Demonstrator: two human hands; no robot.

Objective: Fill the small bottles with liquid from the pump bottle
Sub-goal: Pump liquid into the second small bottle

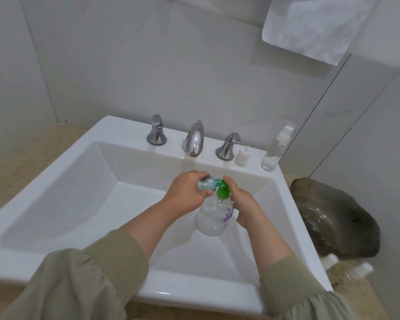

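Nearest, two olive sleeves reach in over the white sink (79,181), which is set into a beige table (21,158). At the near right edge, two white-capped bottles (330,260) lie just beside a dark shell-shaped dish (337,218).

Over the middle of the basin stands the clear pump bottle (214,219), upright, with purple print on its side. Whether its base touches the basin floor cannot be told. The right hand (244,205) is wrapped round its right side, fingers curled on the body and thumb up against the green pump head (223,191). The left hand (185,191) grips the small bottle (206,184), pale blue and tipped nearly flat, its mouth right at the green nozzle; those fingers (201,174) close tightly over it.

Farther back, a chrome faucet (194,140) sits between two chrome handles (157,132). Right of them are a small white cap (242,157) and a tall clear spray bottle (275,151). A white towel (310,26) hangs high on the far right.
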